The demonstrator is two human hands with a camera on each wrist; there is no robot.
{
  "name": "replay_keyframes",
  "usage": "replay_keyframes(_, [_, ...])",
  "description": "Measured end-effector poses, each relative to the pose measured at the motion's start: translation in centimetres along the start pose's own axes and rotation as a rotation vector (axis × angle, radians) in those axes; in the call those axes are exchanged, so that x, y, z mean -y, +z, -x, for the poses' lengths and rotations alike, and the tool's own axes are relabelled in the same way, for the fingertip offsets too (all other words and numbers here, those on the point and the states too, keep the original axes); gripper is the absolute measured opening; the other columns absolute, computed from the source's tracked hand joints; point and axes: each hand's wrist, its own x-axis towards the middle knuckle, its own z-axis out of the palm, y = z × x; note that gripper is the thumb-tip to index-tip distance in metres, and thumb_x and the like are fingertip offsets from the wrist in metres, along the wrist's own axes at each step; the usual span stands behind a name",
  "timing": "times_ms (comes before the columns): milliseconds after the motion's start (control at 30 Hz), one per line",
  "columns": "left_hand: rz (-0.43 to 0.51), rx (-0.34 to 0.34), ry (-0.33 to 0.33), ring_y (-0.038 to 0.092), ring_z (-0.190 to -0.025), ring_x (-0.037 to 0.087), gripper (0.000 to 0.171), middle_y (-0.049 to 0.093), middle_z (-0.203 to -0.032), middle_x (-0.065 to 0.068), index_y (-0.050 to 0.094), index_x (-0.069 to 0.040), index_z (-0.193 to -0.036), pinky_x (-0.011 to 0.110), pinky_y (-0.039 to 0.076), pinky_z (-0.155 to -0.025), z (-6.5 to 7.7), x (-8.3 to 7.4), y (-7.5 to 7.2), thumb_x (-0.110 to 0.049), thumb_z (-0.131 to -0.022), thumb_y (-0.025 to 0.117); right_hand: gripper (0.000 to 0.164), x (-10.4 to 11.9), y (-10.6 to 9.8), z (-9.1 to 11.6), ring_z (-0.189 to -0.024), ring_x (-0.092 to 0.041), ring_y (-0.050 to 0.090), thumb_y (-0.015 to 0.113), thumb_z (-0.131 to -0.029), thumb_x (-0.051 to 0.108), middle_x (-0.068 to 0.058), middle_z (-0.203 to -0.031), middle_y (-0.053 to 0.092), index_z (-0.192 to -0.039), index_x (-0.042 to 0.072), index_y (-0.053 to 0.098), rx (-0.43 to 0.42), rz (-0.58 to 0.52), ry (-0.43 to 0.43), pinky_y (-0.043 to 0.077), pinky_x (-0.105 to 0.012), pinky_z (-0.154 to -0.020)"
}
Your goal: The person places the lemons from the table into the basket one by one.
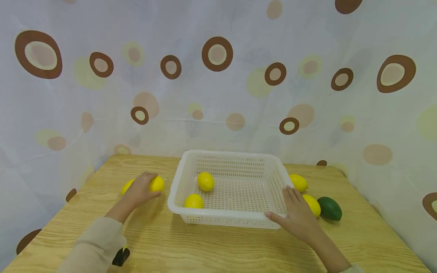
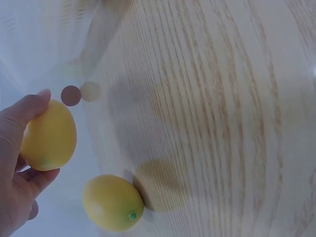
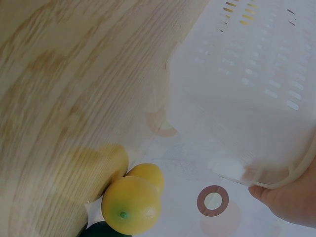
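My left hand (image 1: pixel 139 189) grips a yellow lemon (image 1: pixel 157 184) between thumb and fingers, left of a white plastic basket (image 1: pixel 228 215). In the left wrist view, that lemon (image 2: pixel 51 136) is raised off the table. A second lemon (image 2: pixel 112 202) lies on the wood close by, partly covered by the hand in the head view. Two lemons sit inside the basket: one farther back (image 1: pixel 205 181), one by the front left (image 1: pixel 194 201). My right hand (image 1: pixel 298 216) rests on the basket's front right corner, fingers extended along the right rim and thumb at the front rim.
Right of the basket are two more lemons, one behind (image 1: pixel 298 182) and one nearer (image 1: pixel 312 205), beside a dark green fruit-like object (image 1: pixel 329 208). A small black object (image 1: pixel 121 256) shows by the left sleeve. A patterned curtain (image 1: pixel 218 94) hangs behind the wooden table (image 1: pixel 218 250).
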Motion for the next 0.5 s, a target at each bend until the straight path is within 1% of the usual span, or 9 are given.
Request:
replay_keyframes(300, [0.002,-0.042,0.018,0.058,-0.091,0.039,0.057,0.056,-0.110,0.032,0.052,0.015,-0.117,0.047,0.052,-0.076,-0.5,-0.2,-0.8,-0.013,-0.074,0.076,0.099,0.1,-0.1,0.0,-0.136,-0.051,0.015,0.055,-0.083,0.059,-0.034,-0.148,0.017,-0.140,-0.015,0.022,0.007,-0.009,-0.001,0.017,-0.064,-0.108])
replay_keyframes(500, [0.021,-0.043,0.018,0.057,-0.090,0.037,0.054,0.056,-0.112,0.031,0.053,0.014,-0.118,0.046,0.051,-0.074,-1.0,-0.6,-1.3,-0.012,-0.075,0.074,0.099,0.0,0.0,0.0,-0.136,-0.051,0.015,0.055,-0.083,0.058,-0.035,-0.148,0.017,-0.139,-0.016,0.022,0.005,-0.009,-0.001,0.017,-0.064,-0.108])
